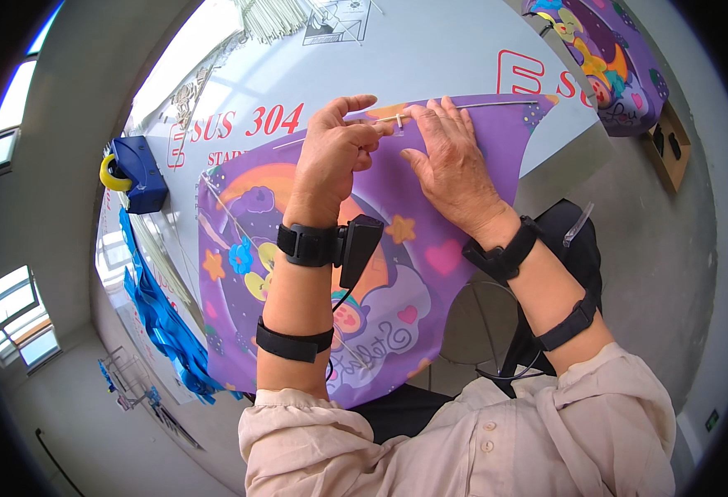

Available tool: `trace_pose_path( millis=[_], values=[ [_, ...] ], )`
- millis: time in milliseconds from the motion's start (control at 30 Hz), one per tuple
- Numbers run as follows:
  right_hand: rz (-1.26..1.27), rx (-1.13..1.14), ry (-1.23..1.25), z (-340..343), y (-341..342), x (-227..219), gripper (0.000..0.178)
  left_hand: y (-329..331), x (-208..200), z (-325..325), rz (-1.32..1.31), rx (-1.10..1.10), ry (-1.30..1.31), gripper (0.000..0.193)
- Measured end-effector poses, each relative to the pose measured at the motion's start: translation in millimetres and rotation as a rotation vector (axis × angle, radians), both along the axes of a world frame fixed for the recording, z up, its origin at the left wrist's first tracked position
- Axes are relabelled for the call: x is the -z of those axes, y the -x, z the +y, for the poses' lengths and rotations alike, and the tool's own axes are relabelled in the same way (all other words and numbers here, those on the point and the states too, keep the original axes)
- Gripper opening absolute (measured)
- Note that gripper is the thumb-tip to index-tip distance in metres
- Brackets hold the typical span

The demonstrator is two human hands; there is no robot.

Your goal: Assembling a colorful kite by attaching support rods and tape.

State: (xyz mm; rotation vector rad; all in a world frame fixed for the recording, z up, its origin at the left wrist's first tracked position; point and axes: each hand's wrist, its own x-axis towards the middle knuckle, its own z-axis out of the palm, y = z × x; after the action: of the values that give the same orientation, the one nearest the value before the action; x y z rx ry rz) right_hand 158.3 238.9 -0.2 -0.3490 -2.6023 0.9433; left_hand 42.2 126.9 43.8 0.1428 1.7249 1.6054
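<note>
A purple kite [496, 157] with a printed cartoon, orange stars and pink hearts lies across the table edge and over my lap. Thin pale rods run along its far edge and down its left side. At the middle of that far edge, my left hand [335, 145] has its fingers curled, thumb and forefinger closed on a thin rod [389, 120]. A small white fitting [399, 123] sits beside those fingertips. My right hand [447, 153] lies flat on the kite just right of the fitting, fingers stretched out.
The table [430, 58] has a pale covering with red print. A blue tape dispenser [142, 176], blue fabric strips [157, 306], small loose parts [186, 98], white rods [273, 18] and a printed sheet [337, 22] lie around. Another purple kite [625, 108] hangs at right above a cardboard box [672, 161].
</note>
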Motion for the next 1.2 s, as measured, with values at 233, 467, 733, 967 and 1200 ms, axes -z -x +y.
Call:
trace_pose_path(
  millis=[233, 467, 733, 967, 1200],
  values=[
    [0.060, -0.017, 0.029, 2, 1, 5, 0.030, -5, 4, 5, -0.061, 0.013, -0.059, 0.047],
    [0.046, 0.016, 0.047, 2, 1, 11, 0.022, -18, 13, 15, 0.140, 0.000, -0.025, 0.050],
    [0.041, 0.004, 0.081, 1, -1, 8, 0.022, -25, 22, 23, 0.811, -0.086, 0.119, 0.043],
    [0.019, -0.003, 0.025, 2, -2, 4, 0.036, 15, 11, 9, 0.713, 0.098, 0.306, 0.037],
    [-0.047, -0.019, -0.201, 3, -4, 10, 0.049, 39, -2, 19, 0.934, 0.555, 0.364, 0.042]
  ],
)
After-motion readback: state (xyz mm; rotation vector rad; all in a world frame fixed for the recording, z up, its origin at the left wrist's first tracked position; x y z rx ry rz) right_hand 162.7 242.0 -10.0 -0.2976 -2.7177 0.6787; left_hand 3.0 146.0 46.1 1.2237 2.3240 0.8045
